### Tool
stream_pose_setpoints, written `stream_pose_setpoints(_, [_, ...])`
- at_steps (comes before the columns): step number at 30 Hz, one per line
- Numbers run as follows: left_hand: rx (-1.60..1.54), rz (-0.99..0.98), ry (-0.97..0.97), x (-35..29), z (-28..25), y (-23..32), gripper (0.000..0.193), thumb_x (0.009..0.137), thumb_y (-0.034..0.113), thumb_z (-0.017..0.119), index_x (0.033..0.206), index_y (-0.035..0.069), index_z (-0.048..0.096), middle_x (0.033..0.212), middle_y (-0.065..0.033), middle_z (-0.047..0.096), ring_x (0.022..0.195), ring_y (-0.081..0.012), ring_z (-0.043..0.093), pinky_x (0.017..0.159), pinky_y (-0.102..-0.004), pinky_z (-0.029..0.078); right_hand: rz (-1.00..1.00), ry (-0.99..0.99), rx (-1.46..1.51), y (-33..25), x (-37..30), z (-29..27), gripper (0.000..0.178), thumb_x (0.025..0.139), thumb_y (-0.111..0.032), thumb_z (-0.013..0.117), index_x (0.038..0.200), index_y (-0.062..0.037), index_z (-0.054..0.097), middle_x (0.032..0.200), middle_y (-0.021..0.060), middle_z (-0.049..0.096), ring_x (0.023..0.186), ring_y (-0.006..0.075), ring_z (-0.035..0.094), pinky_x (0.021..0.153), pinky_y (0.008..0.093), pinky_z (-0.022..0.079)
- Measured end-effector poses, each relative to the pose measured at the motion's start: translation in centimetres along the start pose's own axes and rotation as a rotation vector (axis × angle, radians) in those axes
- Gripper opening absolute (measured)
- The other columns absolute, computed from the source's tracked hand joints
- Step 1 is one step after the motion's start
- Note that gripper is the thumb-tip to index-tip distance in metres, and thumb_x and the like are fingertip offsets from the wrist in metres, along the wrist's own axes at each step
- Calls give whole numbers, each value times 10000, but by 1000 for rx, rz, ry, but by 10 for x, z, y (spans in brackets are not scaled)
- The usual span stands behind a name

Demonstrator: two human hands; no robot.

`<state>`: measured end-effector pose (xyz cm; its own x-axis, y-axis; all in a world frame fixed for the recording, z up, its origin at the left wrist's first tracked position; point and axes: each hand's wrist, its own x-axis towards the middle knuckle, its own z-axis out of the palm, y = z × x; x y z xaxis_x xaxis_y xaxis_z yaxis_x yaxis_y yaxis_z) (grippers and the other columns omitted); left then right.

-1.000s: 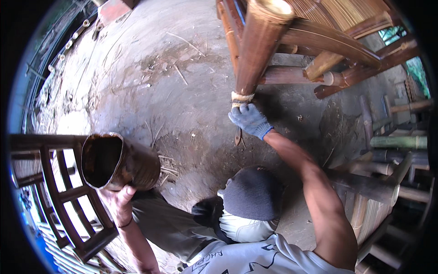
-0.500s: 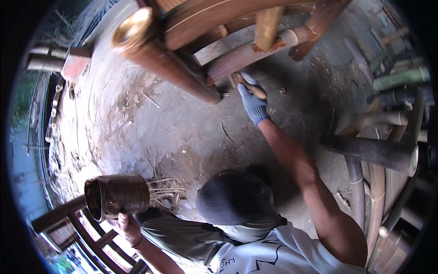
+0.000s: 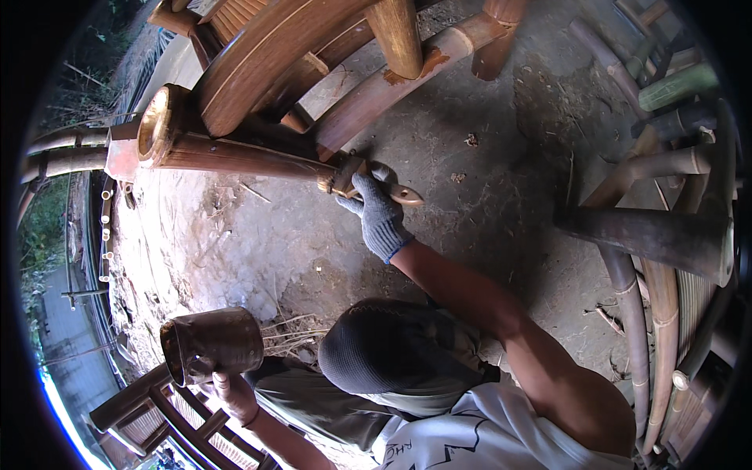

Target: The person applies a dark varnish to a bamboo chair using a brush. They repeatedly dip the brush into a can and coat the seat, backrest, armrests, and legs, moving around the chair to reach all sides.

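My right hand [image 3: 382, 218], in a grey knitted glove, is closed round a paintbrush [image 3: 406, 195] with a pale wooden handle. Its bristle end is up against the foot of a brown bamboo leg [image 3: 243, 159]. That leg belongs to a bamboo piece of furniture, whose lower rail [image 3: 360, 117] carries a darker, wet-looking patch by a short upright post [image 3: 397, 39]. My bare left hand [image 3: 236, 398] grips a dark, stained can [image 3: 223, 338] from below, tilted with its mouth to the left. What the can contains is too dark to make out.
Dirty concrete floor [image 3: 486, 204] with straw and scraps spreads between me and the furniture. More dark bamboo frames [image 3: 650, 235] stand at the right, near a green bamboo pole [image 3: 680, 86]. Another slatted bamboo frame [image 3: 157, 407] is at the lower left. My knee [image 3: 384, 345] is below my right arm.
My right hand has moved left and nearer with the brush, from under the lower rail to the leg's foot. The furniture appears shifted left in view, its leg now lying nearly level.
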<state>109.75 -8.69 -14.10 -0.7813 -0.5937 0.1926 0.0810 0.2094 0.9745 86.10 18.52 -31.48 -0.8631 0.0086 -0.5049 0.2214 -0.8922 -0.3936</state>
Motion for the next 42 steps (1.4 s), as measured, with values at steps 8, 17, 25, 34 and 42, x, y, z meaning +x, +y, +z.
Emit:
stream_pose_setpoints(8, [14,-29,-30,6,16,4,931,696,448,876,1402,47,420,1326,-91,511,1241,-241,488,1100,-444,365,-189,-134,-125,-82,-39,22,367,919,-147,691,1242,-25,566,1198,142,614,1102,243,625,904,429,577])
stream_pose_setpoints(17, [-50,33,-89,4,28,8,768,770,370,848,1342,22,471,1273,-89,552,1206,-222,514,1074,-407,386,-829,-238,-783,-115,33,27,315,937,-126,678,1208,14,599,1146,126,658,1018,210,651,902,336,534])
stream_pose_setpoints(25, [-26,-8,-18,-1,39,21,894,668,438,909,1321,-21,507,1242,-103,589,1130,-219,556,1023,-390,412,-1324,-119,-1869,-134,-5,83,261,863,-205,637,1104,-115,686,844,145,652,772,373,659,674,466,536])
stream_pose_setpoints(34, [-61,-59,-62,1,37,14,949,663,468,908,1350,-29,482,1260,-111,583,1141,-226,557,1038,-395,415,-527,-29,-1031,-124,25,114,308,853,-289,647,773,6,688,706,161,701,639,275,709,615,388,564])
stream_pose_setpoints(42, [-46,-43,-63,3,56,22,944,665,472,904,1339,-37,482,1226,-107,587,1109,-222,564,1021,-384,423,-1678,-462,-2067,-209,44,-25,537,717,-194,739,1247,-199,654,1201,67,612,1034,301,616,912,405,507])
